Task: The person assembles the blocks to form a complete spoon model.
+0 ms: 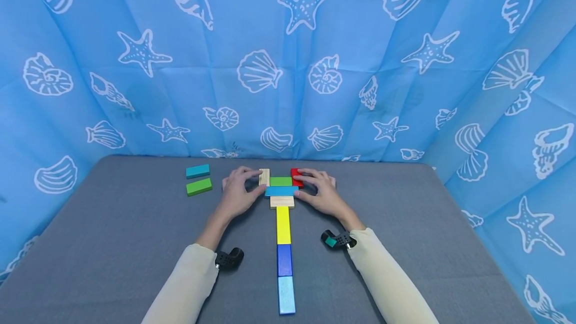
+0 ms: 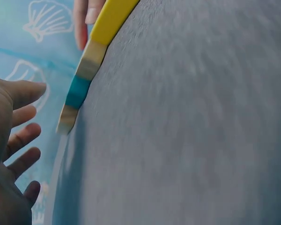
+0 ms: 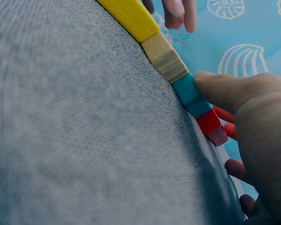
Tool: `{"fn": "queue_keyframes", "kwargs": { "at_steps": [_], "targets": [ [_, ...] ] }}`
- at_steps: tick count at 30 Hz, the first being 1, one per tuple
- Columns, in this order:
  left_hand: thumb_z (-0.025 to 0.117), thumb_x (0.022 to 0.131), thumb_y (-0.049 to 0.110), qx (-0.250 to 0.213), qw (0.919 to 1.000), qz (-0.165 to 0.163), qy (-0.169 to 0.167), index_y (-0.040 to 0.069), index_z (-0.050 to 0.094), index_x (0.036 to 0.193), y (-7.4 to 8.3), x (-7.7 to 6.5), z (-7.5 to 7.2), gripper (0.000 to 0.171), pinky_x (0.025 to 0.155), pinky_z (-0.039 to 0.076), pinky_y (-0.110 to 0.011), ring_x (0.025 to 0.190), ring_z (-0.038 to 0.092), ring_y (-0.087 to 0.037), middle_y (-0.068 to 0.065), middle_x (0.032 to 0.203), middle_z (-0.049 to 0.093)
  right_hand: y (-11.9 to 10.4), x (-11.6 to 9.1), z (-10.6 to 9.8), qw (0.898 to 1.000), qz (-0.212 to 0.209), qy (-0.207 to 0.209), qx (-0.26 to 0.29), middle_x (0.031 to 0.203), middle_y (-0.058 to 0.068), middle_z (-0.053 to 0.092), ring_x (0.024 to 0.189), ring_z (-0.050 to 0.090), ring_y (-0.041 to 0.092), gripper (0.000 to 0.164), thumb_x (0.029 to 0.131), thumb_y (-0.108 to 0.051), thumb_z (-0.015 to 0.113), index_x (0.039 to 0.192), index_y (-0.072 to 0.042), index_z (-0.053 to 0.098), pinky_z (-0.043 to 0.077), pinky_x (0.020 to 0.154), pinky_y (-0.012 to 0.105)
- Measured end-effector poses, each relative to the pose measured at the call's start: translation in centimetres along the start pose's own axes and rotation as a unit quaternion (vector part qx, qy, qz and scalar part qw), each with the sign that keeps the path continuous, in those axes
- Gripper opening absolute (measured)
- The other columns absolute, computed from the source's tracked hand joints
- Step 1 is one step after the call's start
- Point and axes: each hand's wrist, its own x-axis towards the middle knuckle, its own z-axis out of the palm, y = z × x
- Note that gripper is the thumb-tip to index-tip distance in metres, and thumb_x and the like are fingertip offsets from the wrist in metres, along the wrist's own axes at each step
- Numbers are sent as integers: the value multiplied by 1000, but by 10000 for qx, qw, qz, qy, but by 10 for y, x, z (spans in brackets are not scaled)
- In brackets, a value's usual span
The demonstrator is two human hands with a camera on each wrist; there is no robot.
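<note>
My left hand [image 1: 237, 194] is beside a plain wooden block [image 1: 264, 177] at the left end of a flat block pattern, fingers spread. In the left wrist view those fingers look extended and grip nothing. My right hand [image 1: 323, 193] has its fingertips at a red block [image 1: 296, 177] on the right end. Its thumb touches the right end of a teal-blue block [image 3: 189, 93]. A green block [image 1: 281, 181] lies between the wooden and red blocks. Below the blue crosspiece comes another wooden block [image 1: 282, 202], then a yellow block [image 1: 283, 225].
The line continues toward me with a dark blue block [image 1: 284, 260] and a light blue block [image 1: 286, 295]. Off to the left lie a separate blue block [image 1: 198, 171] and green block [image 1: 199, 187]. A shell-patterned blue curtain [image 1: 288, 99] hangs behind the grey table [image 1: 135, 244].
</note>
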Motion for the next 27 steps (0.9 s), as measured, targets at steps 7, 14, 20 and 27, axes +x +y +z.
{"fn": "queue_keyframes", "kwargs": {
  "at_steps": [7,14,20,27],
  "targets": [
    [75,92,28,178,9988,14,464,7,68,131,-16,-11,-26,45,102,30,-62,124,49,-39,-17,126,59,-1,0,-1,10000,11,-14,-27,151,7,49,128,41,33,50,93,-33,75,138,-15,65,23,99,54],
    [76,92,24,432,9950,4,903,2,67,130,-44,-21,-54,44,99,28,-66,123,48,-42,-21,127,57,-1,1,-1,9999,82,37,-98,150,7,50,129,41,32,49,93,-34,75,137,-14,66,24,99,54],
    [76,92,23,469,9908,-377,1215,2,67,130,-68,-32,-70,45,97,27,-67,122,46,-47,-23,125,56,-1,1,0,9998,141,19,-127,151,7,49,129,40,32,49,93,-33,75,137,-14,66,23,99,55],
    [75,92,27,442,9884,-723,1262,2,64,133,-83,-42,-76,49,96,27,-65,125,43,-47,-25,129,53,-2,0,1,9999,120,-6,-122,151,7,49,130,40,32,49,93,-33,75,138,-15,65,23,100,55]
  ]
}}
